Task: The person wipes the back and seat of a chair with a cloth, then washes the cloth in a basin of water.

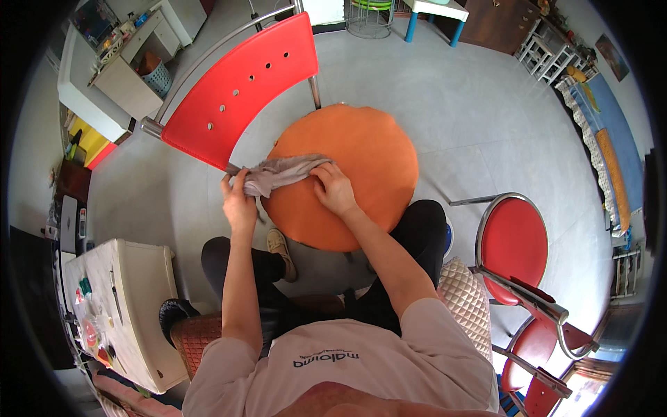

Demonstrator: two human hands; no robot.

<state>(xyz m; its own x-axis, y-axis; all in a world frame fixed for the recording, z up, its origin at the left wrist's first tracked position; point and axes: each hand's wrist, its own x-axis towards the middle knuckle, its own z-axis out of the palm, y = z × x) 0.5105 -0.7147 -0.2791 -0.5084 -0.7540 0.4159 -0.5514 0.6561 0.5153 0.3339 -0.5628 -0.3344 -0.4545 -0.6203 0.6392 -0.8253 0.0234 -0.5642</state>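
Observation:
A grey cloth (284, 172) is stretched between my two hands, over the left part of a chair's round orange seat (370, 161). My left hand (238, 200) grips the cloth's bunched left end, just off the seat's edge and beside the metal post under the backrest. My right hand (333, 187) has its fingers on the cloth's right end, above the seat. The red backrest (250, 86), with a row of round holes and a bent metal tube frame, rises at the seat's far left side. The chair's legs are mostly hidden.
Red metal-framed chairs (513, 242) stand at my right. A white cabinet (140, 313) with small items on top is at my left. Farther off are a white desk (130, 73), a small white table with blue legs (437, 9) and a blue-covered couch (609, 120). My knees flank the seat's near side.

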